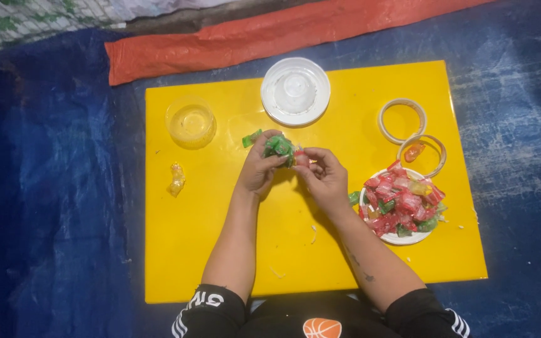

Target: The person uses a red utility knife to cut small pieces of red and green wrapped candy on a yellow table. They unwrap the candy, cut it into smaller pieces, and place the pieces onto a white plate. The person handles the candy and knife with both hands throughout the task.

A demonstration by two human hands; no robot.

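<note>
Right now I see both hands meeting over the middle of the yellow worktop (pixel 220 263). My left hand (pixel 259 170) is closed around a bunch of green-wrapped sweets (pixel 279 147), and my right hand (pixel 324 178) pinches a small red sweet (pixel 301 160) against that bunch, fingers together on it. I judge this as the joining step: pieces are being gathered into one cluster, and the next move calls for a firm pinch so the bunch does not slip apart. Just right of the right wrist sits a white plate (pixel 402 238) heaped with red and green wrapped sweets. Beyond it lie two tape rings (pixel 402 120), one with an orange piece inside. Farther back stand a white lid (pixel 295 92) and a clear cup (pixel 190 122); a yellow wrapper (pixel 176 179) lies apart at left. Nothing blocks the hands.
</note>
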